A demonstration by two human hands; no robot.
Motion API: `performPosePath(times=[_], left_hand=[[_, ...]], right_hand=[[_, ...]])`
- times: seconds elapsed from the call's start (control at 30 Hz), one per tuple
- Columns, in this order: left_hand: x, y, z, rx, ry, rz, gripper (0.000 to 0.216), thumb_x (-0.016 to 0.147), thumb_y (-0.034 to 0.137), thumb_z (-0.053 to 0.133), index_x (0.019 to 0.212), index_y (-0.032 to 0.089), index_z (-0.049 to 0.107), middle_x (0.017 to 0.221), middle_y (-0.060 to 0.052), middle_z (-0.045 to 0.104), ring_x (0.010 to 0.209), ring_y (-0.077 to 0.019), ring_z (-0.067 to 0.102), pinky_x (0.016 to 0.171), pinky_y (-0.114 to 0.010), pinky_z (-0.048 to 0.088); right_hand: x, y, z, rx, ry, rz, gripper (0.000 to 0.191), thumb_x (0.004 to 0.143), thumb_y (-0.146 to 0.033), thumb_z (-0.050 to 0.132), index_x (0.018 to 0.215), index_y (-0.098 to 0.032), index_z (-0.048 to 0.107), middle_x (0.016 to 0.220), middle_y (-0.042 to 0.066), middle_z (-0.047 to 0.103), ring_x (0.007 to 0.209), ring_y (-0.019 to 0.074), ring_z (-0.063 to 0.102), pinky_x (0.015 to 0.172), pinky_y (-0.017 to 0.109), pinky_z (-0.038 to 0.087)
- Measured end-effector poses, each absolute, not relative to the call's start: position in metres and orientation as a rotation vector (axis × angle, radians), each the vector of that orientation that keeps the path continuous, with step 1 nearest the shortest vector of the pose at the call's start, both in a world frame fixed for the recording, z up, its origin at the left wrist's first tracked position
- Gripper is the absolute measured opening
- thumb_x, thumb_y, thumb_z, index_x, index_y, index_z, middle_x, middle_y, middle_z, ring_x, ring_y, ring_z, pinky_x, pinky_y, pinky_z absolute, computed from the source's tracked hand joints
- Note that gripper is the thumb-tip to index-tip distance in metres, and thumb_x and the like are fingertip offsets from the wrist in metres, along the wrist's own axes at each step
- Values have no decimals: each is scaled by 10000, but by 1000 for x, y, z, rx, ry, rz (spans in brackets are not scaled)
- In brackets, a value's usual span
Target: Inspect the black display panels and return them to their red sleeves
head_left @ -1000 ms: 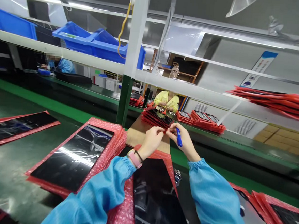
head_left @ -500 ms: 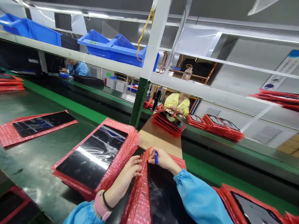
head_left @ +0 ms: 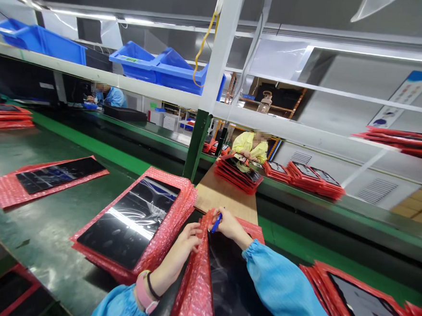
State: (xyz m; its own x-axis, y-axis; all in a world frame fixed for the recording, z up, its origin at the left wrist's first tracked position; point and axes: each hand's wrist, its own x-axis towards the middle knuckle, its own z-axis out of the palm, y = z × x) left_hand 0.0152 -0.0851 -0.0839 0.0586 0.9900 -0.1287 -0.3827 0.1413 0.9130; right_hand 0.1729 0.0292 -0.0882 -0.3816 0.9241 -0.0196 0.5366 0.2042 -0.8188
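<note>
In front of me a black glass screen panel [head_left: 233, 280] lies on red bubble wrap [head_left: 197, 277], whose near-left flap is folded up along the panel's side. My left hand [head_left: 185, 245] has its curled fingers on the flap's left edge near the top. A blue pen [head_left: 217, 223] is held in my right hand [head_left: 231, 225], close to the panel's upper left corner. Its fingertips also touch the top of the flap. The pen slants down to the left; its tip is at the panel's corner. My right sleeve covers part of the panel.
To the left stands a stack of bubble wrap with a black panel [head_left: 130, 220] on top. Another wrapped panel [head_left: 56, 173] lies beyond. At right is a stack of framed parts [head_left: 370, 304]. A green post [head_left: 196, 145] rises ahead. Two other people work across the line.
The blue pen has tilted and swung lower and left, with its tip now near the panel's corner. My left hand has barely moved.
</note>
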Motion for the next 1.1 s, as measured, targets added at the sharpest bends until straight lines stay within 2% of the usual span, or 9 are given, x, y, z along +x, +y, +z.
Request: performPosePath(times=[0.23, 0.3, 0.37, 0.53, 0.7, 0.83, 0.93, 1.03, 1.1], left_hand=[[8, -86, -91, 869, 954, 1055, 329, 589, 139, 633, 901, 185, 538, 776, 20, 552, 660, -114, 517, 582, -241, 375], [2, -89, -84, 856, 928, 951, 304, 612, 180, 666, 885, 172, 532, 719, 19, 569, 618, -114, 532, 596, -251, 405], [-1, -91, -76, 838, 914, 853, 292, 634, 214, 696, 869, 161, 530, 699, 2, 599, 617, -124, 567, 633, -271, 444], [-2, -87, -62, 835, 988, 693, 272, 617, 222, 749, 767, 162, 531, 632, 6, 613, 541, -99, 566, 569, -232, 435], [0, -81, -57, 874, 1090, 579, 336, 560, 318, 818, 727, 168, 568, 642, -3, 656, 545, -138, 617, 557, -258, 470], [13, -87, -29, 915, 1099, 583, 311, 505, 304, 849, 683, 182, 625, 663, -16, 697, 653, -185, 661, 673, -308, 519], [35, -94, -2, 1017, 959, 591, 288, 530, 193, 810, 792, 196, 692, 735, -20, 728, 789, -227, 689, 799, -329, 508], [63, -96, 22, 1055, 963, 563, 519, 520, 90, 718, 1005, 270, 671, 817, 16, 741, 825, -264, 694, 822, -392, 508], [80, -96, 39, 1150, 1030, 587, 567, 506, 70, 655, 1028, 290, 665, 827, 24, 740, 806, -279, 686, 803, -410, 511]], right_hand=[[216, 18, -57, -1269, -1835, 908, 269, 904, -347, 606, 1108, -171, 604, 1123, 72, 637, 954, 211, 635, 841, 435, 526], [247, -5, -49, -1242, -1811, 868, 247, 797, -379, 712, 952, -206, 628, 1040, 72, 681, 957, 255, 643, 917, 466, 491], [275, -39, -52, -1242, -1787, 831, 259, 744, -399, 738, 916, -244, 622, 1098, 93, 689, 1037, 316, 633, 977, 505, 446], [288, -119, -101, -1307, -1678, 882, 311, 793, -427, 654, 1075, -322, 578, 1441, 95, 505, 1364, 323, 401, 1122, 528, 295], [253, -136, -118, -1338, -1631, 896, 307, 820, -450, 605, 1111, -363, 565, 1457, 32, 488, 1460, 267, 169, 1165, 538, 176], [240, -132, -116, -1367, -1614, 911, 360, 798, -414, 638, 1146, -363, 560, 1503, 7, 420, 1471, 256, 111, 1180, 521, 141], [237, -130, -127, -1255, -1541, 860, 414, 805, -359, 629, 1199, -364, 504, 1510, 6, 409, 1476, 216, 86, 1185, 484, 158], [242, -126, -142, -1077, -1408, 826, 332, 847, -395, 585, 1161, -374, 479, 1497, -2, 432, 1474, 196, 73, 1184, 487, 164], [254, -122, -149, -962, -1252, 759, 266, 886, -460, 523, 1129, -375, 459, 1508, 4, 417, 1471, 195, 99, 1184, 497, 167]])
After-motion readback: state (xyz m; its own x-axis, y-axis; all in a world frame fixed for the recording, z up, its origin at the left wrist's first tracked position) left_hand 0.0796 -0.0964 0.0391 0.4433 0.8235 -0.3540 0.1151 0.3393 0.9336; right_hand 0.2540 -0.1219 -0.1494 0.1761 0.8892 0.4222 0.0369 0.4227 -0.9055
